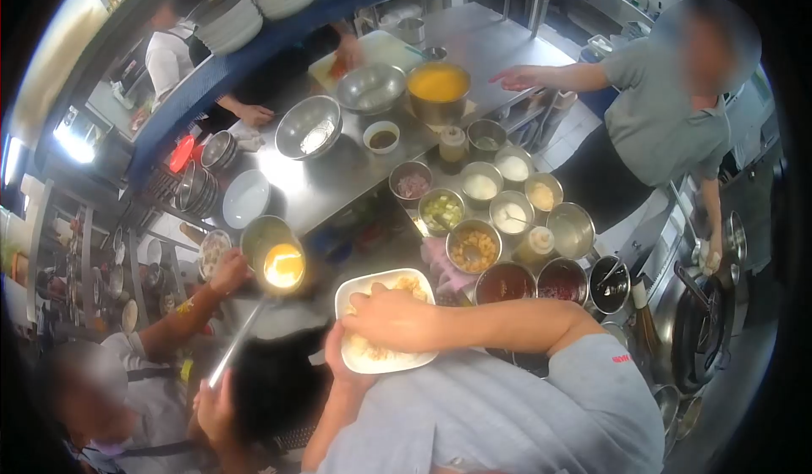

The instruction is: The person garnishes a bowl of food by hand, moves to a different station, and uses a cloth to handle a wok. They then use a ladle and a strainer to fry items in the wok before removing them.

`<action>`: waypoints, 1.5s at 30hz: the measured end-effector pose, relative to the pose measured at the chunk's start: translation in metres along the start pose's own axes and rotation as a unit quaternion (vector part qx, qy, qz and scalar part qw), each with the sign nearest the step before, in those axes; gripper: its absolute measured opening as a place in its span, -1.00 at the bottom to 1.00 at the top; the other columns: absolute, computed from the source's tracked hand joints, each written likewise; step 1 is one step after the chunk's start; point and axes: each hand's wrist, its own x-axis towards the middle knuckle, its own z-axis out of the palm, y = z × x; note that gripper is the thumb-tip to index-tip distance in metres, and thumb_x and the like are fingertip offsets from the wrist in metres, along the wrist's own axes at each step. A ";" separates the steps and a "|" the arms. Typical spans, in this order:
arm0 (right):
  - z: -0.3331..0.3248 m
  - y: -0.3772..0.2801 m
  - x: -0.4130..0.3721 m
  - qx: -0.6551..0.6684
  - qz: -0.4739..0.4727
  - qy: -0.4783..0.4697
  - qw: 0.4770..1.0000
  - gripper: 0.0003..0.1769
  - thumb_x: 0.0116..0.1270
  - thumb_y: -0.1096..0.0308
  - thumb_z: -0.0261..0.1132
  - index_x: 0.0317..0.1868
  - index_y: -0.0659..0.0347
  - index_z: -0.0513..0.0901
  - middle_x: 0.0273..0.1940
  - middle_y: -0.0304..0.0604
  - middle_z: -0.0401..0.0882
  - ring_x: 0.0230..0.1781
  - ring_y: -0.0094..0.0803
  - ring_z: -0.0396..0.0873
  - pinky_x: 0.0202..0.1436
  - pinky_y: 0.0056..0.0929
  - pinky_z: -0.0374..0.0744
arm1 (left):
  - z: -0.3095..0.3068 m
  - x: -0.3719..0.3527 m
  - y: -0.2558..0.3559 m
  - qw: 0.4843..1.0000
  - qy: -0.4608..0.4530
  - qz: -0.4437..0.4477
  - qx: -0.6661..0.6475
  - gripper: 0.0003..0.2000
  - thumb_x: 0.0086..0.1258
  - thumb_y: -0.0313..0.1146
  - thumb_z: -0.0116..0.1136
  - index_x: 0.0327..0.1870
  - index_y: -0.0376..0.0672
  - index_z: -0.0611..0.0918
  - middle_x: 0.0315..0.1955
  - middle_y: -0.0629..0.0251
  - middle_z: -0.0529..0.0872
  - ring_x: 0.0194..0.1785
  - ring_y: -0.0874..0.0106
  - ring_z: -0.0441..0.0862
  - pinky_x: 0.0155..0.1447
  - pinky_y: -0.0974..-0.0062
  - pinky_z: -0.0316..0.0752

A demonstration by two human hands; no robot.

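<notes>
Close to my body is a white rectangular dish with rounded corners, holding pale yellowish, crumbly food. My left hand grips the dish's near left side, with the thumb at the rim. From the right, my right hand reaches across over the dish, its fingers curled down into the food. The fingertips are partly hidden by the hand. Just beyond the dish, to the right, stand steel pots: one of orange-yellow chunks and one of dark red sauce.
At left, a co-worker's hands hold a ladle of yellow liquid over a pot. Another person stands at the right, one arm stretched over the counter. Steel bowls and a pot of orange liquid stand further back.
</notes>
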 end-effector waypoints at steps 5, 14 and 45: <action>-0.023 0.014 0.018 0.044 -0.066 -0.028 0.996 -0.78 0.19 0.38 0.16 -0.19 0.28 0.60 -0.20 0.06 0.59 -0.29 0.01 0.65 -0.26 -0.13 0.63 | 0.020 -0.010 0.007 0.983 -0.048 0.088 0.157 -0.34 0.40 0.10 -0.17 0.39 -0.17 0.27 0.29 0.07 0.40 0.33 0.12 0.38 0.34 0.10 0.34; -0.035 0.005 0.021 -0.054 -0.095 -0.084 0.990 -0.68 0.14 0.37 0.23 -0.06 0.23 0.56 -0.15 0.15 0.56 -0.15 0.03 0.61 -0.21 -0.09 0.61 | 0.004 -0.007 0.002 0.996 0.020 0.059 -0.061 -0.32 0.43 0.17 -0.26 0.40 -0.16 0.26 0.28 0.09 0.40 0.30 0.15 0.40 0.34 0.13 0.32; -0.041 -0.001 0.089 0.111 -0.085 -0.061 0.988 -0.73 0.03 0.40 0.27 -0.24 0.33 0.68 -0.24 0.12 0.66 -0.19 -0.05 0.67 -0.15 -0.12 0.63 | -0.018 0.002 0.037 0.985 0.008 0.141 -0.100 -0.33 0.43 0.14 -0.28 0.44 -0.15 0.23 0.33 0.11 0.36 0.35 0.11 0.36 0.35 0.05 0.31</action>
